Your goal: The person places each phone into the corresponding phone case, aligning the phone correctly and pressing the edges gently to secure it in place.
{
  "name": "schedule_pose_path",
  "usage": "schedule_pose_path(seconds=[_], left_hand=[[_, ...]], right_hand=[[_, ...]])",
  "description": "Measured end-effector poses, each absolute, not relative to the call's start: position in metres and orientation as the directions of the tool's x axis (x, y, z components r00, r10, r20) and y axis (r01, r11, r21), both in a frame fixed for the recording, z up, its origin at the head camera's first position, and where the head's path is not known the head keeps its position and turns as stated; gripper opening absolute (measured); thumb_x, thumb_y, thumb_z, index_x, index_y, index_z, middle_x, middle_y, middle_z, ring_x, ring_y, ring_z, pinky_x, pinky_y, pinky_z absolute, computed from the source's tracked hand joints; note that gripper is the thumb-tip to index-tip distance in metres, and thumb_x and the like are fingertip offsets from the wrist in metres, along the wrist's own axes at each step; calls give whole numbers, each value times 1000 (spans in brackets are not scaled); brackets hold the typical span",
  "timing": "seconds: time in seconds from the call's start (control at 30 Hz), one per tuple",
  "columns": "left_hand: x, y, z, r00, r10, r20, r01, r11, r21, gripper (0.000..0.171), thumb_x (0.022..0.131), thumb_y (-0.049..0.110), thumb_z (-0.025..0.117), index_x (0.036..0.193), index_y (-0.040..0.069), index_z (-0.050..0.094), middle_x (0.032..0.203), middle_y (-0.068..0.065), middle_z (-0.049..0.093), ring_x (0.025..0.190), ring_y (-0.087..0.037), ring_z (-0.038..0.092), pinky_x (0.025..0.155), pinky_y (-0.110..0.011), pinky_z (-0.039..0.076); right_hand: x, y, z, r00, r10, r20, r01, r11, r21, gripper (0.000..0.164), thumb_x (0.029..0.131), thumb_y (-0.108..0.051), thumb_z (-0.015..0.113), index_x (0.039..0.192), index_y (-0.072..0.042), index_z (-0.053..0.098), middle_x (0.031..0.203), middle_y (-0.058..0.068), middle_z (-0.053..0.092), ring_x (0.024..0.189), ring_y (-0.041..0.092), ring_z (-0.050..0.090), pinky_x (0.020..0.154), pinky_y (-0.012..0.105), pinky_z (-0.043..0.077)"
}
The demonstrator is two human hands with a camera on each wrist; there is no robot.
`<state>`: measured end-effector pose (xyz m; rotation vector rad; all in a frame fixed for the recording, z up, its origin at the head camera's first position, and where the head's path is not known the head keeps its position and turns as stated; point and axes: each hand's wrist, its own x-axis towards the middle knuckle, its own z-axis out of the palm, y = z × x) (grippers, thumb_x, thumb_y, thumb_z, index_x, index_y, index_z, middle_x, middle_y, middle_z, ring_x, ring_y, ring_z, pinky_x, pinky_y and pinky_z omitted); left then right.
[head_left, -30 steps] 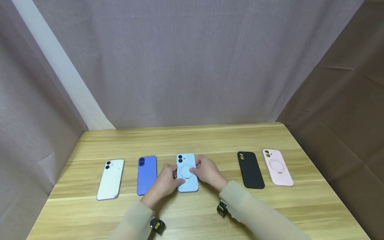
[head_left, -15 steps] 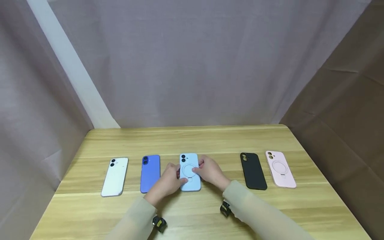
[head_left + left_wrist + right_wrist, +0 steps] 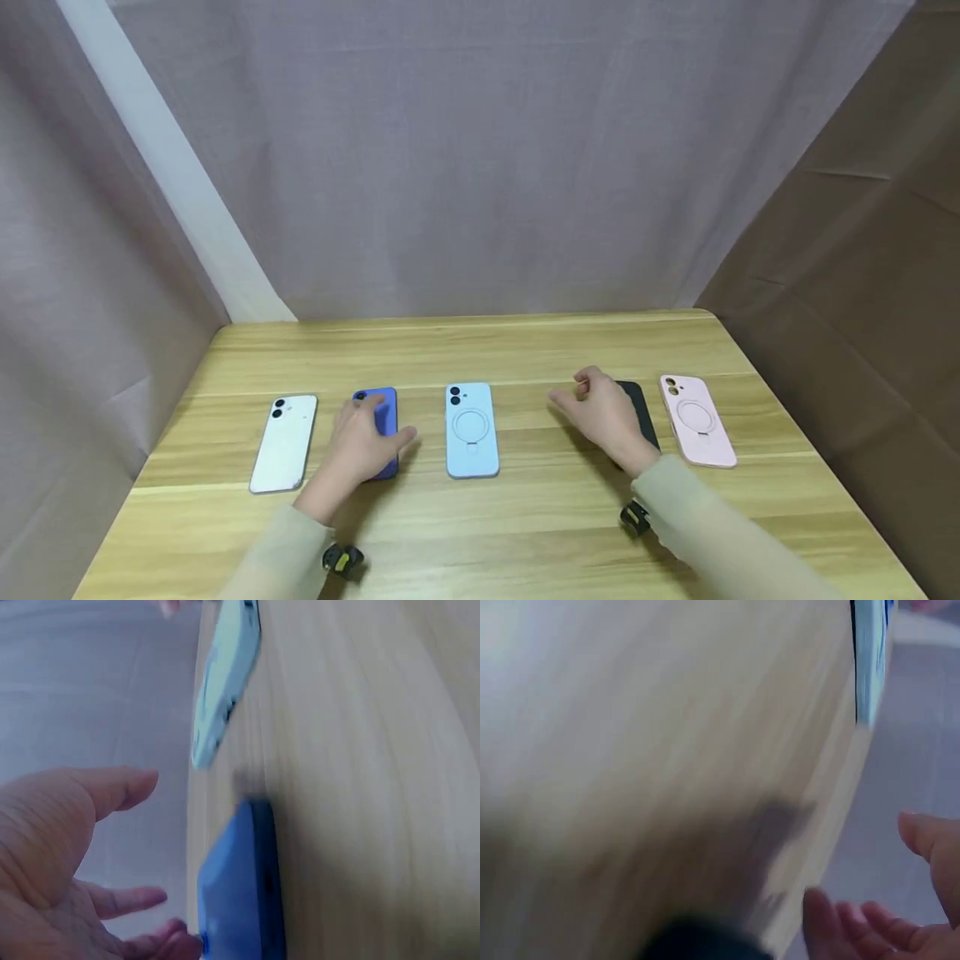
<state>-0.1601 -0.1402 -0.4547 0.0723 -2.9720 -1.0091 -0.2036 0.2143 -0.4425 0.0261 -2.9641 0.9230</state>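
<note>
In the head view, a phone in a light blue case (image 3: pixel 472 458) with a ring on its back lies face down mid-table, apart from both hands. My left hand (image 3: pixel 356 446) hovers over a blue phone (image 3: pixel 388 417), thumb and fingers spread and holding nothing. The left wrist view shows the fingers beside that phone's edge. Over at the right, my right hand (image 3: pixel 604 417) is raised above a black phone case (image 3: pixel 642 412), partly hiding it. Its fingers are loosely bent with a gap to the thumb, as the right wrist view also shows.
A white phone (image 3: pixel 283 446) lies face down at the left of the wooden table (image 3: pixel 480 533). Beyond the black case, a pink phone case (image 3: pixel 697 429) with a ring lies at the right. Grey curtain (image 3: pixel 465 167) hangs behind the table.
Both hands have let go of the light blue cased phone. The left hand has moved left over the blue phone, the right hand right over the black case.
</note>
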Motion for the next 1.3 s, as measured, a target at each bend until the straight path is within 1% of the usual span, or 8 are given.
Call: schedule_pose_path(seconds=[0.13, 0.23, 0.37, 0.5, 0.63, 0.8, 1.0, 1.3], left_hand=[[-156, -154, -456, -995, -81, -52, -97, 843, 529, 100, 77, 54, 75, 142, -10, 34, 130, -38, 38, 118, -46, 39, 93, -58, 41], [-154, -158, -460, -994, -85, -65, -105, 870, 481, 110, 75, 58, 74, 140, -17, 27, 125, -40, 38, 114, -47, 40, 91, -56, 42], [-154, -159, -464, -992, -96, -75, -120, 890, 441, 112, 75, 59, 73, 136, -23, 26, 118, -39, 39, 107, -45, 41, 88, -53, 42], [-156, -159, -466, -993, -99, -60, -115, 906, 408, 109, 75, 60, 73, 128, -26, 32, 110, -37, 43, 100, -42, 42, 84, -51, 42], [-158, -158, -468, -994, -102, -49, -113, 916, 385, 105, 74, 60, 73, 122, -27, 38, 104, -34, 45, 97, -41, 43, 83, -50, 41], [-159, -157, -469, -992, -116, -57, -128, 917, 378, 104, 74, 60, 74, 120, -26, 39, 104, -33, 45, 96, -40, 43, 83, -49, 41], [-159, -159, -465, -991, -113, -76, -133, 919, 371, 100, 71, 56, 77, 117, -25, 42, 101, -33, 47, 92, -39, 46, 80, -48, 44], [-159, -164, -460, -993, -79, -93, -110, 909, 402, 89, 68, 52, 83, 109, -20, 50, 88, -22, 52, 81, -33, 50, 71, -45, 47]], right_hand=[[-208, 242, -435, -999, 47, 26, 30, 889, -458, 83, 86, -61, 60, 132, 7, 46, 120, 30, 54, 96, 41, 59, 71, 51, 50], [-211, 257, -433, -997, 82, -12, 81, 931, -356, 86, 86, -59, 62, 132, 11, 42, 117, 36, 48, 91, 46, 56, 65, 53, 49], [-211, 269, -436, -989, 106, -100, 128, 958, -255, 93, 84, -61, 64, 128, 17, 39, 112, 41, 45, 84, 47, 56, 58, 51, 48], [-209, 276, -439, -979, 114, -172, 148, 969, -196, 99, 84, -62, 63, 128, 22, 35, 112, 44, 44, 83, 47, 56, 56, 48, 48], [-209, 279, -439, -973, 111, -204, 149, 972, -180, 100, 85, -62, 62, 126, 25, 36, 104, 43, 48, 78, 43, 58, 54, 46, 49], [-211, 278, -440, -966, 108, -236, 152, 973, -176, 101, 84, -64, 61, 125, 26, 38, 98, 40, 54, 73, 38, 59, 51, 42, 48], [-215, 279, -441, -963, 105, -249, 151, 973, -173, 103, 82, -66, 61, 123, 26, 41, 98, 39, 56, 76, 39, 59, 55, 43, 49], [-218, 278, -441, -963, 105, -248, 151, 974, -171, 99, 81, -65, 65, 119, 25, 46, 102, 40, 54, 81, 43, 58, 59, 44, 49]])
